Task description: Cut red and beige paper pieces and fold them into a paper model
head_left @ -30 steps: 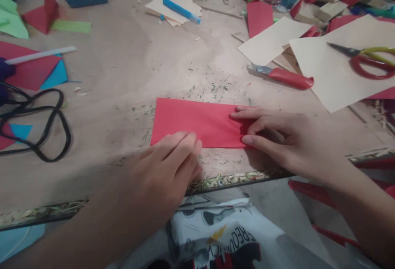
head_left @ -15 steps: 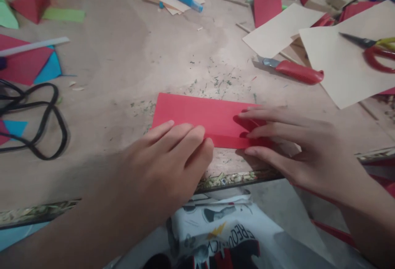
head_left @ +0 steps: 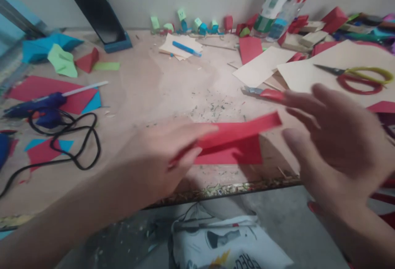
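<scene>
A folded red paper (head_left: 237, 141) is lifted off the wooden table (head_left: 148, 83) near its front edge, its top flap raised. My left hand (head_left: 163, 153) pinches the paper's left end between thumb and fingers. My right hand (head_left: 336, 137) hovers just right of the paper with fingers spread, not touching it. Both hands are blurred by motion.
A red-handled cutter (head_left: 265, 93) lies behind the paper. Scissors (head_left: 354, 77) rest on beige sheets (head_left: 311, 71) at right. A blue glue gun (head_left: 40, 106) with a black cable (head_left: 77, 145) sits at left. Paper scraps, a blue pen (head_left: 186, 48), small paper models and a plastic bottle (head_left: 277, 9) line the back.
The red paper lay flat under both hands; now my left hand has lifted it and my right hand has let go and moved right. The view has tilted up.
</scene>
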`<state>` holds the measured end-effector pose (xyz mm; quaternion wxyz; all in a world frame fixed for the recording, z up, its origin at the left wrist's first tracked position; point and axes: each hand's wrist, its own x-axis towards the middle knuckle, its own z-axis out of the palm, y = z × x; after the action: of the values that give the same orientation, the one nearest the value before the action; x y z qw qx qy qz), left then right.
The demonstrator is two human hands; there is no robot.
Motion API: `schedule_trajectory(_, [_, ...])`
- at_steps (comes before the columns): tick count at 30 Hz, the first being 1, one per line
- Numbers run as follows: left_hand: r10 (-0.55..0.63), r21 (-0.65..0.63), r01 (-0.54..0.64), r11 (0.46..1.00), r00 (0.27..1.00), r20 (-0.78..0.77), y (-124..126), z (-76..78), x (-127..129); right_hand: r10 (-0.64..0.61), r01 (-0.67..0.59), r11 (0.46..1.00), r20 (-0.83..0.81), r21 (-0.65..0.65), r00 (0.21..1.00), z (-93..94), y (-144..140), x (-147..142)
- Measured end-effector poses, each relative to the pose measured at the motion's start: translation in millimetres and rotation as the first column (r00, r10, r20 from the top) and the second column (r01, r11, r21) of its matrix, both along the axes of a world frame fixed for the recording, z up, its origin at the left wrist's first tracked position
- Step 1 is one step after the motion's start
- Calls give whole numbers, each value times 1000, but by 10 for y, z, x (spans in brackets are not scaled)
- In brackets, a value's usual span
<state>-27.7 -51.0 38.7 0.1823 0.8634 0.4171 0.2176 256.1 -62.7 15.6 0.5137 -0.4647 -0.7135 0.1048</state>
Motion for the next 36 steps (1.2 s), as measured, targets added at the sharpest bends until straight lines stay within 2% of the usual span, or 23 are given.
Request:
schedule_trajectory(1, [95,-88,-82,993,982,163,47,63,-20,-67,75,993,-86,89,994,25,-12,-19])
schedule_trajectory(2, [203,-194,-146,970,927,316,96,117,-42,-106,125,978,-117,166,987,51,-24,-34])
schedule_trajectory(4, [407,-414,-191,890,740,535,189,179,-94,-97,85,966,39,243,995,103,-44,-45])
schedule_trajectory(6, [577,-595,-170,785,550,603,267,169,-156,1,-64,974,279,216,960,135,-42,-38])
schedule_trajectory(8, [714,-724,-170,668,422,559,313,107,-223,79,-147,979,402,141,912,135,-3,-27])
schedule_trajectory(10, [791,-797,-173,578,358,496,320,30,-292,104,-119,993,387,13,916,109,71,-27])
schedule_trajectory(12, [833,-831,-187,524,316,454,290,-36,-362,145,-91,980,321,-178,936,73,159,-50])
schedule_trajectory(14, [850,-837,-212,504,294,437,241,-84,-428,235,-136,901,200,-412,951,49,243,-113])
schedule_trajectory(16, [856,-833,-238,499,286,431,190,-123,-478,276,-231,739,-28,-633,961,50,314,-225])
schedule_trajectory(17, [857,-830,-248,500,282,432,167,-140,-495,259,-288,651,-150,-703,954,59,346,-298])
schedule_trajectory(19, [854,-823,-258,507,283,437,131,-173,-504,194,-380,520,-328,-765,925,89,407,-467])
schedule_trajectory(23, [810,-805,-201,559,343,476,76,-224,-460,51,-531,345,-550,-774,834,144,504,-806])
schedule_trajectory(25, [762,-777,-159,609,391,516,46,-240,-438,-4,-585,284,-611,-759,791,152,522,-940])
schedule_trajectory(29, [620,-658,-136,740,517,590,-7,-232,-424,-13,-629,265,-655,-731,755,178,493,-1102])
schedule_trajectory(32, [509,-552,-149,821,629,588,-21,-161,-402,-33,-699,186,-715,-691,698,252,486,-1123])
schedule_trajectory(33, [482,-531,-146,835,660,576,-21,-126,-389,-3,-701,163,-711,-694,703,282,498,-1113])
schedule_trajectory(34, [465,-520,-143,842,682,564,-21,-86,-374,68,-686,171,-686,-708,725,310,517,-1097])
schedule_trajectory(35, [456,-517,-143,844,698,552,-21,-45,-359,187,-642,249,-615,-725,766,334,539,-1075])
schedule_trajectory(36, [451,-512,-148,846,710,540,-24,-4,-345,303,-585,377,-501,-718,810,352,561,-1049])
